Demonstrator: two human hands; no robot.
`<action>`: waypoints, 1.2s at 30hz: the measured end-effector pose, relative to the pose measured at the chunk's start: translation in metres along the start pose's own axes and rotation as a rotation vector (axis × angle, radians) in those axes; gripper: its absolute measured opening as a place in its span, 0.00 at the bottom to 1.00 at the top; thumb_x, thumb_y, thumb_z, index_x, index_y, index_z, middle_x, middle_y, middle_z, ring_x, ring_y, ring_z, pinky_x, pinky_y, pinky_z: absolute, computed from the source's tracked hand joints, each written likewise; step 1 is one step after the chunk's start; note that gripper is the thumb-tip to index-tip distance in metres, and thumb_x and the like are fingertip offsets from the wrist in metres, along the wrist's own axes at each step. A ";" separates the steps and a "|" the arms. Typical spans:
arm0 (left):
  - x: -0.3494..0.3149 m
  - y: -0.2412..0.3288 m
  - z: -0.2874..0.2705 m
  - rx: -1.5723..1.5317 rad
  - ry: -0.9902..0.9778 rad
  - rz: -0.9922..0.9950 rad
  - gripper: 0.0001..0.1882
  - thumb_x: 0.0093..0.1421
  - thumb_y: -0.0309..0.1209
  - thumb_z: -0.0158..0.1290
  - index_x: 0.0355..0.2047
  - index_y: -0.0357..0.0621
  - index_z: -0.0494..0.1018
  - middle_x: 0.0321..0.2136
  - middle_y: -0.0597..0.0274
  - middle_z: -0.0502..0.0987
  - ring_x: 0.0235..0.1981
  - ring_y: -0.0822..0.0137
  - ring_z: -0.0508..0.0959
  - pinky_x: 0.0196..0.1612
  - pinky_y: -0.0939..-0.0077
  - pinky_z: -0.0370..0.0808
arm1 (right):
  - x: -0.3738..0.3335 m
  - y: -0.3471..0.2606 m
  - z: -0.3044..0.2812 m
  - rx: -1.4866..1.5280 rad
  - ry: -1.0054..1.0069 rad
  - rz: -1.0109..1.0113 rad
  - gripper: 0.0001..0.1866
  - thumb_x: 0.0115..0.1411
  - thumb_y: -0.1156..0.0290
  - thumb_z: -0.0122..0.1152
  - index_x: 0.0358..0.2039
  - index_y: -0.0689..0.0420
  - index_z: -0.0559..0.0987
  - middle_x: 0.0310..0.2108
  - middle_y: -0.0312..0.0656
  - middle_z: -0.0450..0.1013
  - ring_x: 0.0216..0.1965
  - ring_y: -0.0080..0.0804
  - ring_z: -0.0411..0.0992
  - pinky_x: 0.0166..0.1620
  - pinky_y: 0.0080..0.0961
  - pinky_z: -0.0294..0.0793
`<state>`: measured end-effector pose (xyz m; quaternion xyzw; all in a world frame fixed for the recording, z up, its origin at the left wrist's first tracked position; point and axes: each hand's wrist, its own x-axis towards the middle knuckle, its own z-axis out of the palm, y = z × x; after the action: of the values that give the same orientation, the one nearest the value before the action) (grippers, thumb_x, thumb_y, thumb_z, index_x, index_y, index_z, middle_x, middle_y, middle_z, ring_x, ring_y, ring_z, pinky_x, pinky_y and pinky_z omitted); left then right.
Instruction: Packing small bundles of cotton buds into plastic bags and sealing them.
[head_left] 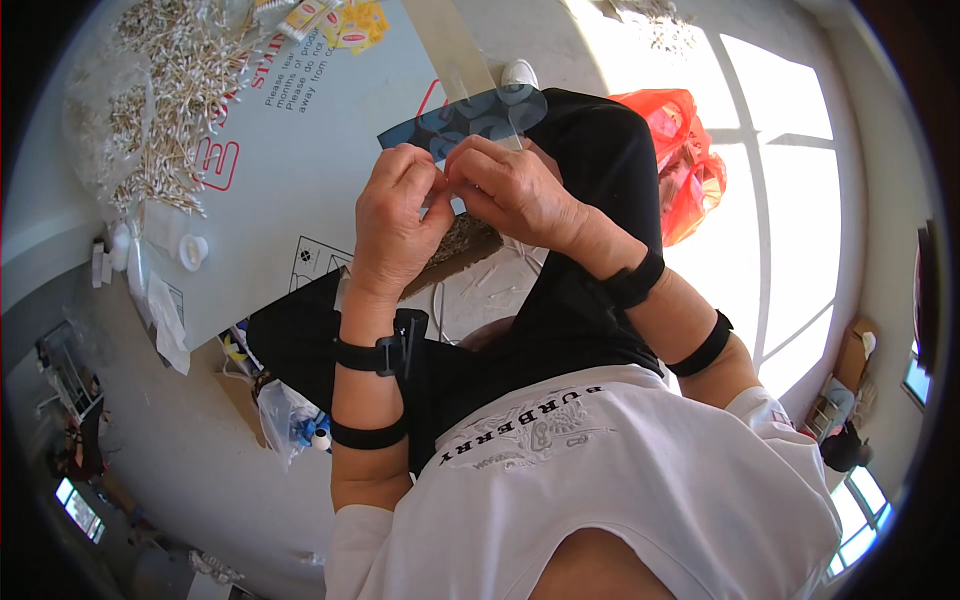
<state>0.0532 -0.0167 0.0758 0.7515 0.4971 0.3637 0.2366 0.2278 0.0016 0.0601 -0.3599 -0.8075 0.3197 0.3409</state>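
Observation:
Both hands meet in front of my body above the carton edge, their fingertips pressed together. My left hand is closed in a pinch, and so is my right hand. What lies between the fingertips is too small and covered to make out. Directly behind the fingers spreads a see-through blue plastic film with a rounded pattern; whether the fingers grip it cannot be told. Below the hands is an open brown cardboard box, partly hidden by my left wrist. A large heap of cotton swabs lies at the far left.
A big printed carton forms the work surface. Yellow packets lie at its far edge, a small white cap at its left. A red plastic bag stands on the floor at right. Loose swabs lie below the hands.

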 end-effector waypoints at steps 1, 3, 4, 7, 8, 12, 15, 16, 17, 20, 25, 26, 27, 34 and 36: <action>0.000 0.000 0.000 0.000 0.000 0.000 0.10 0.42 0.13 0.56 0.25 0.37 0.70 0.28 0.59 0.71 0.32 0.58 0.74 0.31 0.70 0.74 | -0.001 0.001 0.001 -0.040 -0.016 -0.057 0.07 0.50 0.81 0.60 0.29 0.59 0.72 0.35 0.41 0.73 0.28 0.42 0.74 0.30 0.29 0.73; 0.000 -0.002 0.001 0.015 -0.023 0.049 0.11 0.40 0.12 0.54 0.23 0.38 0.67 0.27 0.59 0.71 0.32 0.56 0.73 0.33 0.68 0.73 | -0.003 0.002 0.002 -0.021 0.006 -0.039 0.07 0.49 0.81 0.59 0.29 0.59 0.71 0.34 0.41 0.73 0.28 0.41 0.74 0.30 0.28 0.73; -0.002 -0.003 0.000 0.014 -0.024 0.049 0.11 0.40 0.12 0.54 0.23 0.38 0.67 0.27 0.59 0.71 0.32 0.56 0.73 0.33 0.68 0.73 | -0.004 0.002 0.002 -0.001 0.028 -0.022 0.08 0.48 0.82 0.59 0.28 0.58 0.71 0.34 0.41 0.73 0.28 0.40 0.74 0.29 0.28 0.73; -0.010 -0.006 -0.007 0.003 0.023 0.037 0.11 0.40 0.12 0.54 0.23 0.38 0.66 0.27 0.59 0.70 0.32 0.56 0.73 0.33 0.67 0.73 | -0.007 0.003 -0.003 0.039 0.057 -0.014 0.08 0.48 0.82 0.58 0.28 0.58 0.71 0.33 0.40 0.73 0.27 0.39 0.74 0.28 0.27 0.72; -0.011 -0.006 -0.008 -0.013 0.023 0.024 0.11 0.40 0.12 0.53 0.23 0.38 0.66 0.27 0.58 0.70 0.32 0.56 0.73 0.34 0.66 0.72 | -0.007 0.002 -0.003 0.039 0.058 -0.014 0.08 0.48 0.82 0.58 0.28 0.58 0.71 0.33 0.40 0.73 0.27 0.39 0.74 0.28 0.27 0.72; -0.016 -0.008 -0.011 -0.092 0.016 -0.070 0.11 0.42 0.12 0.53 0.24 0.37 0.65 0.28 0.56 0.69 0.30 0.56 0.72 0.33 0.67 0.72 | -0.007 -0.002 -0.003 0.079 0.087 0.006 0.08 0.50 0.82 0.59 0.27 0.58 0.70 0.32 0.40 0.73 0.29 0.38 0.74 0.30 0.26 0.72; -0.019 -0.008 -0.012 -0.164 -0.023 -0.141 0.10 0.46 0.12 0.52 0.27 0.36 0.65 0.28 0.55 0.69 0.29 0.56 0.72 0.32 0.68 0.71 | -0.008 -0.003 -0.004 0.043 0.084 0.040 0.08 0.52 0.80 0.61 0.27 0.58 0.70 0.32 0.40 0.73 0.30 0.39 0.74 0.31 0.29 0.72; -0.019 -0.008 -0.013 -0.163 -0.023 -0.140 0.10 0.46 0.12 0.52 0.27 0.36 0.65 0.28 0.55 0.69 0.29 0.56 0.72 0.32 0.68 0.71 | -0.009 -0.003 -0.004 -0.018 0.050 0.063 0.08 0.53 0.79 0.61 0.28 0.58 0.69 0.32 0.40 0.72 0.30 0.40 0.74 0.32 0.30 0.72; -0.019 -0.009 -0.014 -0.161 -0.034 -0.139 0.09 0.47 0.13 0.51 0.27 0.36 0.65 0.28 0.55 0.69 0.29 0.55 0.71 0.32 0.68 0.71 | -0.009 -0.003 -0.005 -0.018 0.051 0.062 0.08 0.53 0.79 0.61 0.28 0.58 0.69 0.32 0.40 0.72 0.30 0.40 0.74 0.32 0.30 0.72; -0.019 -0.012 -0.014 -0.150 -0.051 -0.132 0.08 0.49 0.13 0.50 0.28 0.36 0.65 0.28 0.55 0.68 0.28 0.55 0.71 0.31 0.68 0.71 | -0.010 -0.005 -0.007 -0.085 0.014 0.040 0.06 0.54 0.79 0.59 0.30 0.60 0.70 0.30 0.45 0.69 0.28 0.50 0.73 0.29 0.39 0.72; -0.014 -0.013 -0.017 -0.129 -0.062 -0.127 0.09 0.50 0.13 0.51 0.28 0.36 0.64 0.28 0.54 0.68 0.28 0.54 0.71 0.31 0.68 0.71 | -0.005 0.005 -0.006 -0.150 0.026 0.052 0.07 0.53 0.78 0.59 0.30 0.59 0.70 0.31 0.45 0.69 0.27 0.50 0.72 0.28 0.38 0.72; -0.016 -0.012 -0.017 -0.136 -0.066 -0.140 0.09 0.49 0.13 0.52 0.29 0.36 0.65 0.29 0.55 0.69 0.29 0.55 0.72 0.33 0.69 0.71 | -0.007 0.004 -0.007 -0.152 0.027 0.052 0.07 0.53 0.78 0.59 0.30 0.59 0.70 0.31 0.45 0.69 0.27 0.50 0.72 0.28 0.38 0.72; -0.015 -0.009 -0.018 -0.144 -0.069 -0.154 0.10 0.49 0.13 0.53 0.31 0.36 0.67 0.29 0.56 0.69 0.31 0.55 0.72 0.34 0.69 0.72 | -0.010 0.001 -0.008 -0.131 0.008 0.064 0.08 0.53 0.78 0.60 0.29 0.59 0.69 0.32 0.43 0.70 0.29 0.47 0.73 0.30 0.36 0.72; -0.016 0.005 -0.006 -0.187 -0.033 -0.112 0.16 0.46 0.17 0.60 0.37 0.39 0.75 0.34 0.60 0.73 0.38 0.59 0.75 0.41 0.71 0.72 | -0.024 -0.008 -0.003 0.002 0.083 0.044 0.09 0.52 0.79 0.62 0.29 0.60 0.69 0.34 0.43 0.70 0.30 0.47 0.74 0.31 0.36 0.74; -0.016 -0.001 -0.005 -0.287 -0.059 -0.228 0.14 0.45 0.18 0.61 0.34 0.38 0.76 0.35 0.62 0.75 0.37 0.63 0.76 0.41 0.72 0.72 | -0.026 -0.008 -0.004 0.035 0.082 0.055 0.09 0.53 0.79 0.62 0.29 0.60 0.69 0.34 0.43 0.70 0.31 0.47 0.73 0.32 0.36 0.74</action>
<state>0.0449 -0.0314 0.0735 0.6593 0.5148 0.3794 0.3954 0.2407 -0.0225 0.0603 -0.3890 -0.7769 0.3279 0.3710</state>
